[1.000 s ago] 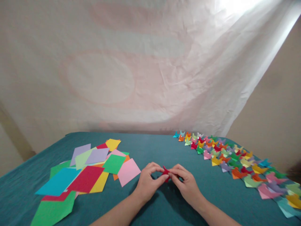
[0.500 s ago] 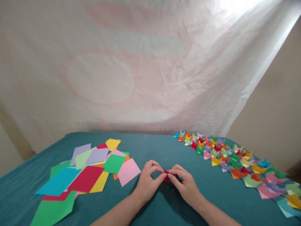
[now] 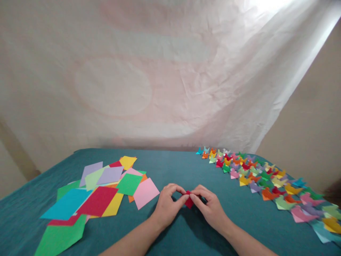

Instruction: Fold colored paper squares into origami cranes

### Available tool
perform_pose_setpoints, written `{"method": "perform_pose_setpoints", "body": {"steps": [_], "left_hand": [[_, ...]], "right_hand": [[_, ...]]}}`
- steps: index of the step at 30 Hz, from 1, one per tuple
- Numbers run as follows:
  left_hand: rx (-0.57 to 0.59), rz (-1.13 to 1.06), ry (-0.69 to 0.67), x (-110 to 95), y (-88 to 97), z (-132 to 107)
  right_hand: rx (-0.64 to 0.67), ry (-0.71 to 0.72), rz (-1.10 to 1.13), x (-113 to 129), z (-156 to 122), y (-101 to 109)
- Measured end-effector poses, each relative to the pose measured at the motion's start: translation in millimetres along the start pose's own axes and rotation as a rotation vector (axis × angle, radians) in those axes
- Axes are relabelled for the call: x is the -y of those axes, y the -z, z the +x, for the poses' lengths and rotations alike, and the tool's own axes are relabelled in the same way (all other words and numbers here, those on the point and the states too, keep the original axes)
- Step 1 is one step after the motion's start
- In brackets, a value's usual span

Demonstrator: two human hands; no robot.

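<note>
Between my two hands is a small folded piece of red paper [image 3: 189, 202], held up just over the teal tablecloth. My left hand [image 3: 170, 203] pinches its left side between thumb and forefinger. On the other side, the thumb and forefinger of my right hand [image 3: 206, 202] are closed on it too. Fingertips cover the upper part of the paper, so its full shape is hidden; a pointed lower part shows below them.
Loose coloured paper squares [image 3: 98, 201] lie overlapping on the left. Rows of small folded paper birds [image 3: 270, 193] stand along the right. A pale hanging cloth [image 3: 160, 78] closes off the far side of the teal tablecloth [image 3: 170, 161].
Both hands stay in nearly the same place, still pinching the red paper. Slightly more of the paper's lower part shows below the fingertips now.
</note>
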State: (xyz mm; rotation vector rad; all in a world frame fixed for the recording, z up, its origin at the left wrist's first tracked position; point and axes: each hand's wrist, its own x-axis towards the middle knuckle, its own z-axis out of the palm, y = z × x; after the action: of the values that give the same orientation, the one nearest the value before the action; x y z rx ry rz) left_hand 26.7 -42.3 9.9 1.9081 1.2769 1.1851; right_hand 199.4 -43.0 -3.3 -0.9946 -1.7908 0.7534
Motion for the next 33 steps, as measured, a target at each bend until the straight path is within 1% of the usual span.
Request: {"method": "perform_pose_setpoints", "body": {"steps": [4, 12, 15, 18, 23, 27, 29, 33], "left_hand": [[0.029, -0.028, 0.053, 2, -1.3, 0], [0.072, -0.122, 0.049, 11, -5.6, 1], [0.096, -0.103, 0.072, 13, -6.5, 3], [0.137, -0.046, 0.086, 16, -7.2, 9], [0.224, 0.039, 0.023, 26, -12.2, 25], [0.279, 0.030, 0.011, 34, -15.9, 33], [0.286, 0.051, -0.013, 34, -14.8, 34], [0.279, 0.181, -0.128, 31, -9.1, 34]], "right_hand": [[0.002, -0.013, -0.007, -1, 0, 0], [0.024, -0.054, -0.050, -6, 1, -1], [0.027, -0.076, -0.091, -9, 2, -2], [0.046, -0.067, -0.160, -13, 4, 0], [0.069, -0.068, -0.318, -23, 10, 6], [0.062, -0.075, -0.406, -27, 13, 8], [0.058, -0.077, -0.439, -27, 12, 8], [0.045, -0.081, -0.523, -26, 12, 6]]}}
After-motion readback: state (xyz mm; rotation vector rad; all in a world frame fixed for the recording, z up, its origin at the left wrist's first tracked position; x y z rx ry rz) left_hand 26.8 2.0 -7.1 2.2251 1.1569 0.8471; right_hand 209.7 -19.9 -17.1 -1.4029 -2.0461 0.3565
